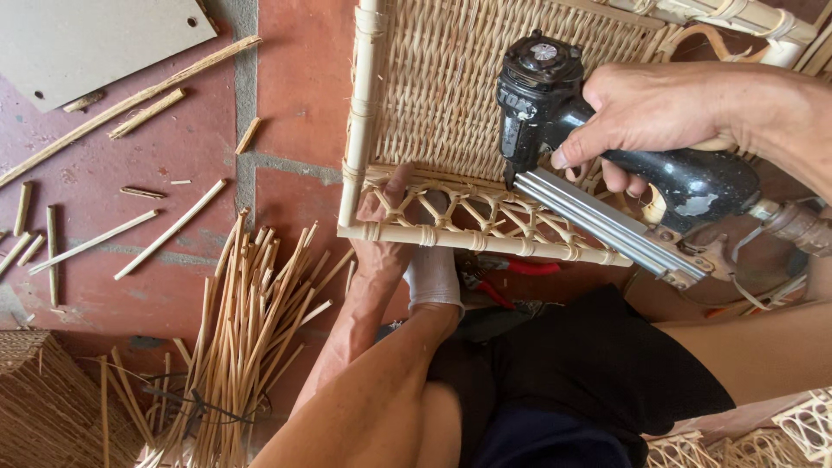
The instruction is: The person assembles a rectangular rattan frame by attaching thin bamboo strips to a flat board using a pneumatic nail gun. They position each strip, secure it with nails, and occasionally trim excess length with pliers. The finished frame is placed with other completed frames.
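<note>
No boxes, bowls or bags with anything inside. Only a woven corner of a basket (39, 407) at the bottom left, insides hidden.

Right in the middle, a wicker panel (433, 95), pale yellow, woven tight on top, with a strip of open criss-cross lattice (485, 212) along the near edge. Framed by thick pale cane poles (357, 113), tied at the joints with thin wraps. Propped over the person's lap, above dark shorts (572, 364).

Right hand (659, 108) closed tight around the grip of a black nail gun (598, 147), one finger curled under near the trigger. Nose of the gun pressed down against the panel where the tight weave meets the lattice. Long silver magazine (607, 225) sticking out toward the lower right, lying across the lattice and hiding part of it.

Left hand (386, 234) under the panel's near corner, thumb up on the lattice, fingers wrapped around the lower pole, holding the frame. Beside it, a white cloth (432, 273) wrapped on the leg, touching the pole.

Red-handled pliers (507, 273) just under the frame, half hidden. Bundle of thin cane sticks (247, 338) on the floor to the left, fanned out. More loose cut sticks (169, 230) scattered on the red floor (295, 78). Flat grey board (95, 39) in the top left corner. More lattice work (780, 433) at the bottom right.
</note>
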`<state>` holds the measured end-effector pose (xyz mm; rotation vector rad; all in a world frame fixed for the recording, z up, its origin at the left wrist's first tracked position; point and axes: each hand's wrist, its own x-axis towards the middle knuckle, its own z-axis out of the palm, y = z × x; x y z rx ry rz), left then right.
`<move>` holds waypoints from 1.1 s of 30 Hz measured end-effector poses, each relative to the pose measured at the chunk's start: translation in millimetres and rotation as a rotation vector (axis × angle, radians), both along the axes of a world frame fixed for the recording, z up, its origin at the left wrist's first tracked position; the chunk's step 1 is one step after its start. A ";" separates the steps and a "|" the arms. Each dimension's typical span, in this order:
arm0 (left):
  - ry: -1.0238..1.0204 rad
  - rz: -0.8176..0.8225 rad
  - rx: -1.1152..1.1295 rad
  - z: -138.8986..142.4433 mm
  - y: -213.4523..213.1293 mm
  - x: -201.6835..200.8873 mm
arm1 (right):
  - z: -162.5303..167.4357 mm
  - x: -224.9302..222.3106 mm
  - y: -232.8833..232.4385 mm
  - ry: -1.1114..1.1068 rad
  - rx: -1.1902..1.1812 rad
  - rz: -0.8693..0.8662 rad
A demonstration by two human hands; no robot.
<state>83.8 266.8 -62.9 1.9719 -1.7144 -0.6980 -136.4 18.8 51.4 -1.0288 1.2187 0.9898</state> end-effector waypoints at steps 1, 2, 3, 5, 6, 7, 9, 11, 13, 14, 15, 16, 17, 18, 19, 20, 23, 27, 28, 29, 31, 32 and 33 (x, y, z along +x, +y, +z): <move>0.012 -0.003 -0.010 -0.5 0.6 0.0 | 0.9 1.2 0.0 -0.001 0.006 -0.002; 0.003 -0.002 -0.024 -1.3 1.0 -0.1 | 1.8 2.3 -0.7 0.011 0.005 -0.020; -0.008 -0.002 -0.039 -2.2 1.6 -0.1 | 2.3 3.7 -1.0 0.021 0.003 -0.038; -0.028 -0.007 -0.036 -4.5 2.0 -0.1 | 2.9 4.9 -1.2 0.027 -0.003 -0.047; -0.035 -0.015 -0.015 -5.5 2.4 -0.3 | 2.6 4.8 -0.6 0.024 -0.005 -0.041; -0.040 -0.025 0.005 -6.6 2.6 -0.7 | 2.3 3.8 0.0 0.023 -0.008 -0.035; -0.031 -0.011 -0.059 -7.9 3.2 -1.4 | 0.1 1.2 1.5 0.005 -0.019 -0.020; -0.043 -0.010 -0.065 -8.7 3.1 -2.1 | -2.7 -2.0 1.8 -0.006 -0.032 -0.006; -0.076 -0.024 -0.002 -7.9 2.8 -2.6 | -5.1 -3.2 2.1 -0.007 -0.036 0.005; -0.085 -0.023 0.016 -7.3 2.2 -2.6 | -5.9 -2.8 1.6 -0.018 -0.032 0.004; -0.095 -0.022 0.032 -6.5 1.6 -2.6 | -6.3 -2.1 0.9 -0.029 -0.029 0.003; -0.105 -0.021 0.048 -5.6 0.8 -2.4 | -6.4 -1.4 -0.3 -0.040 -0.026 0.003; -0.090 -0.012 -0.009 -4.6 0.2 -2.3 | -5.4 -1.4 -1.4 -0.058 -0.014 0.002; -0.078 -0.004 -0.067 -3.6 -0.3 -1.9 | -4.3 -2.8 -2.4 -0.078 -0.003 0.002; -0.065 0.003 -0.122 -3.0 -0.6 -1.5 | -3.9 -4.3 -2.3 -0.098 0.011 0.001; -0.061 -0.008 -0.099 -2.8 -0.5 -1.1 | -1.9 -9.9 -2.0 -0.045 -0.002 -0.013; -0.052 -0.028 -0.057 -5.0 2.2 1.2 | 10.4 -46.6 8.5 0.018 -0.068 -0.044; -0.034 -0.071 -0.111 -11.0 9.5 6.1 | 21.8 -115.0 68.6 0.093 -0.227 -0.086; -0.042 -0.095 -0.130 -11.8 11.0 7.6 | 27.3 -132.3 90.7 0.131 -0.286 -0.081; -0.053 -0.078 -0.100 -11.9 11.7 8.6 | 32.2 -147.3 114.4 0.177 -0.362 -0.057; -0.071 -0.051 -0.048 -8.8 10.8 9.8 | 42.1 -171.5 160.9 0.277 -0.508 0.016; -0.055 -0.028 -0.069 -5.4 8.5 9.9 | 45.7 -179.5 183.9 0.340 -0.585 0.077; -0.042 -0.004 -0.096 -0.8 4.4 9.7 | 46.8 -184.7 203.9 0.404 -0.655 0.156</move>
